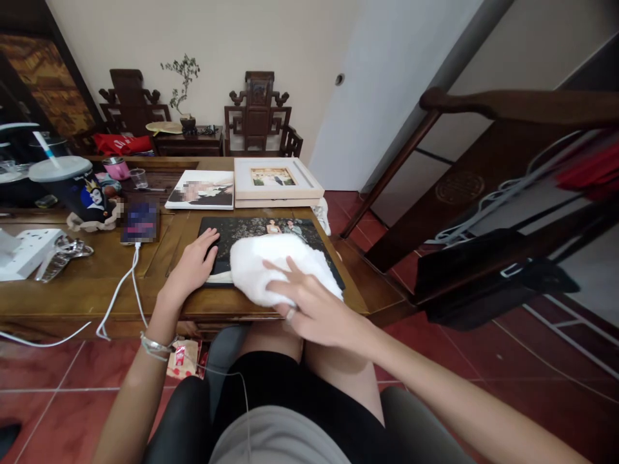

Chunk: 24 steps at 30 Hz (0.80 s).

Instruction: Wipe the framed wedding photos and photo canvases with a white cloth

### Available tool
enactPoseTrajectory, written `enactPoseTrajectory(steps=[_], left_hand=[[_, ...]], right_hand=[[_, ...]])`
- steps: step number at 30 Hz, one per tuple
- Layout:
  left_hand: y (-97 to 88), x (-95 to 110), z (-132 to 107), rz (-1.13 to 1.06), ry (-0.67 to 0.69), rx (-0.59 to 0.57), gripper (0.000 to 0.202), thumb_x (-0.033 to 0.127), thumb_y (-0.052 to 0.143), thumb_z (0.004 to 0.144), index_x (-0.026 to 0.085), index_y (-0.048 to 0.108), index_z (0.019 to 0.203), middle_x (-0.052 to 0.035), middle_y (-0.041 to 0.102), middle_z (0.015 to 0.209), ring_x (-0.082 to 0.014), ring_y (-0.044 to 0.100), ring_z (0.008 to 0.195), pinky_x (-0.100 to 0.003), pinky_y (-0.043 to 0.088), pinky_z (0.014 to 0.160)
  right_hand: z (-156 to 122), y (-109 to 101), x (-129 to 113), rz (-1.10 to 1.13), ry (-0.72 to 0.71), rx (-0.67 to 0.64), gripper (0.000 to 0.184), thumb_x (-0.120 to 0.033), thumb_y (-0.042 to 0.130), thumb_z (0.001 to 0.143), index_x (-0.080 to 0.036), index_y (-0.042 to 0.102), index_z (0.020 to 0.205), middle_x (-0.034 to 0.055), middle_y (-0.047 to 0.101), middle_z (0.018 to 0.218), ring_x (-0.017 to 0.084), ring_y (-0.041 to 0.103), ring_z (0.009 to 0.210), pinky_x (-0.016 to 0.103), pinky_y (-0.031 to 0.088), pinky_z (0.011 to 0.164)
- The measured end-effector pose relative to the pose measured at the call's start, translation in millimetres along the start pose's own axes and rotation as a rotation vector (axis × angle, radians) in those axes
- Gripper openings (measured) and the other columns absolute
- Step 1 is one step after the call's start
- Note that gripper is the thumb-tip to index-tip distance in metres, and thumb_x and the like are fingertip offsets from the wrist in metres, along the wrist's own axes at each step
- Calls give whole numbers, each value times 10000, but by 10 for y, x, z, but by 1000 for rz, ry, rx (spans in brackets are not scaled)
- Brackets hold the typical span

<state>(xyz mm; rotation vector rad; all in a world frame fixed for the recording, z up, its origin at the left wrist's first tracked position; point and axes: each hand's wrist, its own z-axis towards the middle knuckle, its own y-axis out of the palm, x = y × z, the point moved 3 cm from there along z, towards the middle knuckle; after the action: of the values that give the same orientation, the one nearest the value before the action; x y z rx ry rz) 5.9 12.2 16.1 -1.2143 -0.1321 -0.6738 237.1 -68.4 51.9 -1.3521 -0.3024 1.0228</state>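
Note:
A dark photo panel (242,229) with two people pictured on it lies flat near the table's front edge. A fluffy white cloth (256,264) covers its lower middle and right. My right hand (309,293) grips this cloth from above, pressing it onto the panel, and wears a ring. On the panel's left edge rests my left hand (196,261), fingers stretched out and holding nothing. What lies beneath the cloth is hidden.
Behind the panel lie a white-covered photo book (206,192) and a pale framed box (278,193). Leftward are a phone (140,222) with a white cable (123,283), a large tumbler (72,187) and a power strip (36,251). A wooden rack (411,219) stands right.

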Motion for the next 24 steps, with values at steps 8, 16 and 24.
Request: enactPoseTrajectory(steps=[8,16,24], left_hand=[[-9,-4,-2,-10,0,-8,464,307,378,947,90,568,1311,-161,501,1460,-241,421,1402,-462,306,1184],[-24,3,-3,-19,14,0,445,301,384,943,119,583,1297,-143,518,1451,-238,434,1393,-477,312,1179],[-7,-8,1,-26,4,9,448,309,391,943,109,583,1295,-152,522,1446,-247,441,1388,-473,311,1182]], right_hand=[[436,-54,287,13,15,-15,318,-140,414,866,-185,649,1075,73,728,1023,278,650,1057,514,344,1084],[1321,-113,855,-85,157,39,362,-190,368,898,-148,660,1108,125,713,1121,325,623,995,398,432,866],[594,66,223,-92,24,0,367,-129,391,862,-146,649,1123,153,670,1193,341,591,1159,582,313,1061]])
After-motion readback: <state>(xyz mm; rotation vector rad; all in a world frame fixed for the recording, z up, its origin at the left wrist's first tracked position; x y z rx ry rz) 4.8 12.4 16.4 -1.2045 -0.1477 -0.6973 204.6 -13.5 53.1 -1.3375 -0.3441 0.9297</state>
